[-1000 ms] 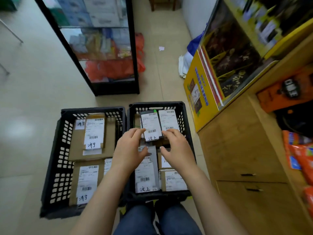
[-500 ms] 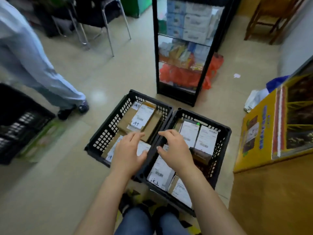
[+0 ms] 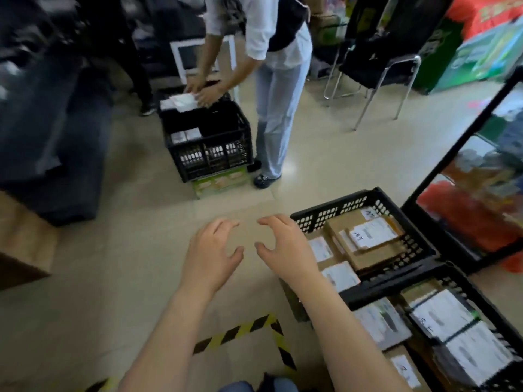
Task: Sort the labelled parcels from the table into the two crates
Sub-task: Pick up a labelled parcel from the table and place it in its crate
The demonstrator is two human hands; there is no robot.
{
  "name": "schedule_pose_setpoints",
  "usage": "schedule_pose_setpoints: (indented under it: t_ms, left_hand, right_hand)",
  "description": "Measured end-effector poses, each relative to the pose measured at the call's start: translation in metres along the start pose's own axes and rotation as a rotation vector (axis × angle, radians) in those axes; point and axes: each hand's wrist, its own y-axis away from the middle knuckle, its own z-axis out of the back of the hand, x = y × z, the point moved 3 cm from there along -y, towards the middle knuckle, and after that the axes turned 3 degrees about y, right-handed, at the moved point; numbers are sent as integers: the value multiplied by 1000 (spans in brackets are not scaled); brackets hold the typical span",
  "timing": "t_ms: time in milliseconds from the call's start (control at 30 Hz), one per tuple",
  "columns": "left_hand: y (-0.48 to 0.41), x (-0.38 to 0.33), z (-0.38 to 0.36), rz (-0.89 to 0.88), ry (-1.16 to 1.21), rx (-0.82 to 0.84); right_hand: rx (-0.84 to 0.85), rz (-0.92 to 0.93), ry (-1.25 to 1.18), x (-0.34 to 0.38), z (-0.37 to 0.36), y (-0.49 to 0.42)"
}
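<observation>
My left grip (image 3: 210, 251) and my right grip (image 3: 285, 250) hang side by side over the bare floor (image 3: 135, 267). Both are slack, with the fingers spread and loosely bent, and they carry nothing. A narrow gap separates the thumbs. In this view the outer edge of my right grip overlaps the near corner of the first black crate (image 3: 339, 207); I cannot tell whether it touches the rim.

That crate holds brown cardboard parcels (image 3: 368, 241) lying flat with white labels up. The second crate (image 3: 481, 295) sits rim to rim against it on my right, packed close with more labelled parcels (image 3: 444, 309). A glass cabinet (image 3: 458, 144) with a black frame stands just beyond both crates and closes off that side.

Ahead and to my left the floor lies open up to a third black crate (image 3: 215, 157), which sits on a green box. Another person (image 3: 280, 108) bends over it with both hands on white packets (image 3: 184, 101) at its top. A dark bulk (image 3: 56, 137), too blurred to name, lines the left edge. A metal-legged chair (image 3: 376, 72) stands far back. Yellow-and-black tape (image 3: 235, 332) crosses the floor beneath my forearms.
</observation>
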Motion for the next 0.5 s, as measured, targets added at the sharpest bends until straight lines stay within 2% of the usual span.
schedule_pose_setpoints:
  t_ms: [267, 500]
  left_hand:
    - [57, 160, 135, 208, -89, -178]
    - [108, 268, 230, 379, -154, -235]
  right_hand:
    - [109, 234, -5, 173, -113, -35]
    - [206, 422, 8, 302, -205, -59]
